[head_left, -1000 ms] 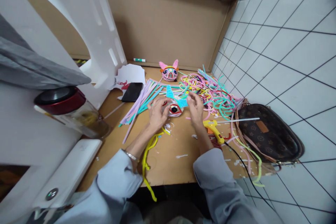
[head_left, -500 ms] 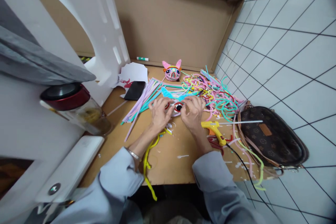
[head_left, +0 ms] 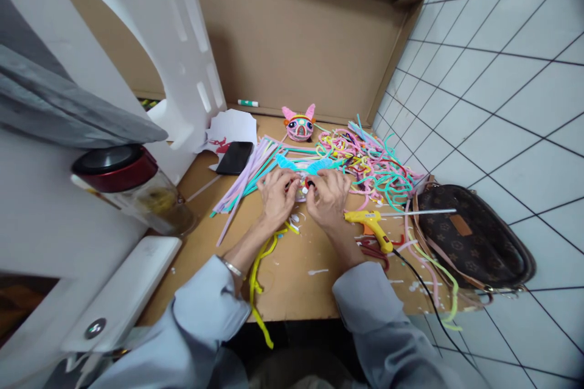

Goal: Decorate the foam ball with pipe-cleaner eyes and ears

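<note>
Between my hands is a pipe-cleaner animal head [head_left: 301, 194] with blue ears [head_left: 319, 165] and round eyes rimmed in red, partly covered by my fingers. My left hand [head_left: 276, 194] grips its left side, thumb and fingers curled near one eye. On the right side, my right hand [head_left: 329, 194] closes its fingers around the other eye. A finished-looking pink-eared pipe-cleaner head [head_left: 300, 126] sits behind it. Yellow pipe cleaners [head_left: 255, 279] lie below my left wrist.
A yellow glue gun [head_left: 371, 225] with a glue stick lies right of my right hand. Purple and teal pipe cleaners [head_left: 246, 176], a phone [head_left: 234, 158] and a glass bottle [head_left: 155, 200] are leftward. A tangled pipe-cleaner pile [head_left: 374, 164] and a brown bag [head_left: 474, 237] are rightward.
My right hand has shifted slightly left and turned, covering more of the right eye. The head has tilted a little, its blue ears moving left. My left hand stays nearly in place.
</note>
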`<action>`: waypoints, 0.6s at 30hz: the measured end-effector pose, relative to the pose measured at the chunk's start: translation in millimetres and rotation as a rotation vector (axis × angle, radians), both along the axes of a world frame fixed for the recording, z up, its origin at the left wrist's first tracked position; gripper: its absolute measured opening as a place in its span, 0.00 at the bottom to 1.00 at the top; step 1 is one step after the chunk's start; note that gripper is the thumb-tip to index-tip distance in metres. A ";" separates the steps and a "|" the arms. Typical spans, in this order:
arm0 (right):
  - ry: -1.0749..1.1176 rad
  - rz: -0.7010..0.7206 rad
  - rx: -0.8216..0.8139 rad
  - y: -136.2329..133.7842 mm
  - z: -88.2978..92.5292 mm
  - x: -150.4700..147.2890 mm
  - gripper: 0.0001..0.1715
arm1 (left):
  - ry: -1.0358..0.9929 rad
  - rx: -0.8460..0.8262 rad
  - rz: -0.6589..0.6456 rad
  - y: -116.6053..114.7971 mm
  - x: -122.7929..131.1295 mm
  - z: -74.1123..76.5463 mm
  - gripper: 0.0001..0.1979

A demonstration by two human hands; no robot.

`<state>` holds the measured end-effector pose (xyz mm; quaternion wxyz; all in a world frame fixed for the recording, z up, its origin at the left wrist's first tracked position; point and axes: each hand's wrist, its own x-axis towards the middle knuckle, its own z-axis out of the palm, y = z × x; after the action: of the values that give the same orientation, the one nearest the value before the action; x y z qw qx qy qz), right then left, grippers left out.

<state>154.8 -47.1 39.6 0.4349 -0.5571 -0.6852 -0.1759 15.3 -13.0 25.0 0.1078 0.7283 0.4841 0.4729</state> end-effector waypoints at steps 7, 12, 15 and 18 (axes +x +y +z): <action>0.489 -0.051 -0.105 15.0 -10.2 14.0 0.12 | -0.020 -0.014 -0.011 0.5 0.4 -0.8 0.11; 0.805 0.031 -0.270 20.9 -15.7 19.2 0.12 | -0.043 -0.018 -0.029 1.2 -1.0 -1.2 0.11; 0.913 0.113 -0.355 24.1 -19.6 19.6 0.13 | -0.062 -0.021 -0.063 1.9 -1.9 -0.5 0.11; 0.920 0.164 -0.403 27.7 -24.4 21.3 0.13 | -0.086 -0.031 -0.108 2.8 -2.8 0.5 0.12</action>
<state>176.1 -19.3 15.2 0.5879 -0.5943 -0.4845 0.2578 12.5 -10.2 25.5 0.1651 0.7304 0.4463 0.4900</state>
